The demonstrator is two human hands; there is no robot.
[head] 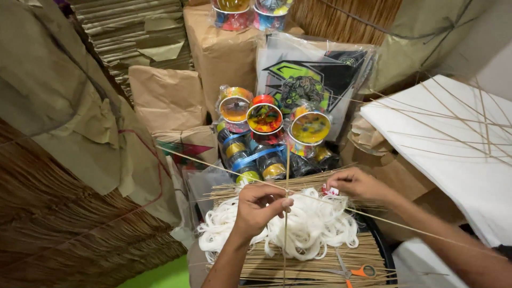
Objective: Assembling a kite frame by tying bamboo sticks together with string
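Observation:
My left hand (pixel 257 207) pinches two thin bamboo sticks (pixel 287 176) where they cross, one upright and one slanting from upper left to lower right. My right hand (pixel 358 184) is closed beside the crossing, holding a small red-and-white object, apparently a thread spool (pixel 330 190), close to the slanting stick. Below both hands lies a heap of white cord loops (pixel 312 226) on a bundle of bamboo sticks (pixel 298 264).
Orange-handled scissors (pixel 353 272) lie on the bundle. Shiny colourful spools (pixel 264 120) wrapped in plastic stand behind. A printed kite in plastic (pixel 312 74) leans on brown paper parcels (pixel 221 50). White sheets with sticks (pixel 453 138) lie right; stick bundles (pixel 64 213) left.

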